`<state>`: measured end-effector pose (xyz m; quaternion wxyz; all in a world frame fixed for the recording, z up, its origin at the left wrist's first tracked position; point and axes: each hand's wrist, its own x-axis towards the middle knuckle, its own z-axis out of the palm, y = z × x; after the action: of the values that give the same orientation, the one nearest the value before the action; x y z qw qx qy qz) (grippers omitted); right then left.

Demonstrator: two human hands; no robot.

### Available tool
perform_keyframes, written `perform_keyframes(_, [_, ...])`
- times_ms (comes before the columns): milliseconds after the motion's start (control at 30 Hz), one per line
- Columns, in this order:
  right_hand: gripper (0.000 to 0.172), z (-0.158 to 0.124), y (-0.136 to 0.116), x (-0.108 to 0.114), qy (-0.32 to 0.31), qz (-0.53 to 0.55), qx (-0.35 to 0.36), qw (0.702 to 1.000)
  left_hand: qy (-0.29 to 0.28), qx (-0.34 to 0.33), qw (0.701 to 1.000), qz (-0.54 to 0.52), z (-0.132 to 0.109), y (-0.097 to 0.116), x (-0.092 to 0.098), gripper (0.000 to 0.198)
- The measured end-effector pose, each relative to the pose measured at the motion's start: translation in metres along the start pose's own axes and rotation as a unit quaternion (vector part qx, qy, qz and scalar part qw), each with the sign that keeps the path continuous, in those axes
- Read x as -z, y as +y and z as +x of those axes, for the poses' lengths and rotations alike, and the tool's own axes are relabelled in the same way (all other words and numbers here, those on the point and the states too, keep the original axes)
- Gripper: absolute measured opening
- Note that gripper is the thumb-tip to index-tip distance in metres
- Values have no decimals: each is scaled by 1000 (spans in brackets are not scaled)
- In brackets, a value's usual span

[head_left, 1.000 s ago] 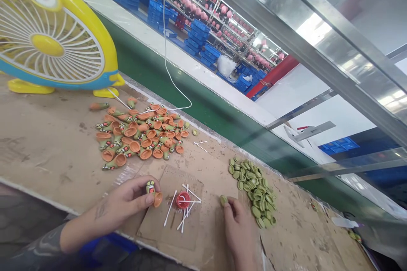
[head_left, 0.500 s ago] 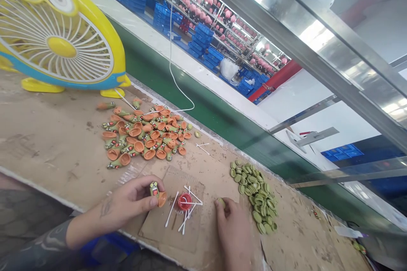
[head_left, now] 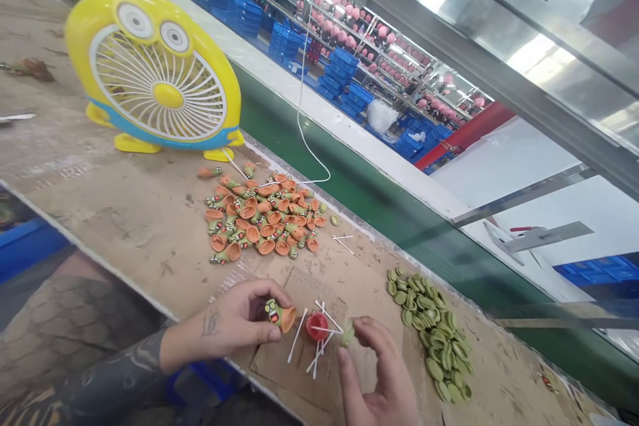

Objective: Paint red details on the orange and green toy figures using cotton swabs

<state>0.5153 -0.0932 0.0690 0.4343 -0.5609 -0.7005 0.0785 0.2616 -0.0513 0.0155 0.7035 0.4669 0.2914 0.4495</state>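
Note:
Between the thumb and fingers of my left hand (head_left: 244,319) is a small green-and-orange figurine (head_left: 274,311), its hollow orange end turned to the right. My right hand (head_left: 377,369) pinches a green oval cap (head_left: 348,333) between thumb and forefinger. In the gap between the hands stands a small red pot (head_left: 316,327) with cotton swabs (head_left: 297,335) lying across and around it. A heap of similar orange and green figurines (head_left: 264,216) lies beyond my left hand. To the right of my right hand is a pile of green oval caps (head_left: 429,319).
A yellow and blue cartoon fan (head_left: 167,80) stands at the back left, its white cord (head_left: 299,106) running rightward. Crossed swabs (head_left: 344,243) lie behind the red pot. A green-sided ledge (head_left: 369,196) borders the cardboard-covered table (head_left: 130,213). Blue crates (head_left: 342,66) stand beyond.
The view has swung left, so things sit farther right. My left hand has turned the figurine, its orange end now facing right. My right hand has raised its cap and come nearer the red pot.

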Motion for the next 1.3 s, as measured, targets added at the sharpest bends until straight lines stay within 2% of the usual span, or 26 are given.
perform_keyframes(67, [25,9,19,16,-43,-101,-33,993,0,6,1000,-5,0,0,0,48])
perform_keyframes(100, [28,11,31,24,-63,-153,-82,983,-1,7,1000,-7,0,0,1,48])
perform_keyframes(167, [31,11,54,37,-139,-240,-181,944,-6,10,1000,-10,0,0,1,48])
perform_keyframes(233, [37,3,70,44,-200,-291,-249,902,-9,10,1000,-6,0,1,1,48])
perform_keyframes(267, [43,-3,75,45,-209,-297,-268,892,-10,8,1000,-3,0,1,2,48])
perform_keyframes(333, [46,-14,79,46,-180,-267,-281,904,-10,5,1000,5,0,2,2,47])
perform_keyframes(400, [35,-21,81,46,-137,-201,-260,934,-9,5,1000,9,-1,2,2,46])
perform_keyframes(467, [32,-23,82,47,-143,-144,-216,955,-7,1,1000,9,-1,1,2,44])
perform_keyframes(533, [30,-22,82,48,-158,-122,-187,962,-5,-10,1000,6,0,1,3,42])
perform_keyframes(600, [25,-22,76,46,-133,-92,-189,969,-3,-14,1000,0,1,0,3,40])
perform_keyframes(733, [37,-30,46,27,-30,75,-193,978,0,4,1000,-30,2,-1,2,43])
perform_keyframes(867, [34,-30,5,-3,-11,194,-140,971,-5,-23,999,-46,0,1,0,42])
perform_keyframes(967, [29,-19,-13,-21,-43,171,-47,983,-18,-56,997,-48,-2,3,0,39])
perform_keyframes(1033, [30,-10,-18,-30,-72,101,32,992,-22,-61,997,-52,-2,3,1,38])
perform_keyframes(1100, [30,-4,-20,-36,-85,38,80,992,-20,-56,996,-60,-2,2,1,38])
perform_keyframes(1300, [24,1,-28,-47,-88,16,72,993,-31,-55,992,-110,-2,-1,1,38])
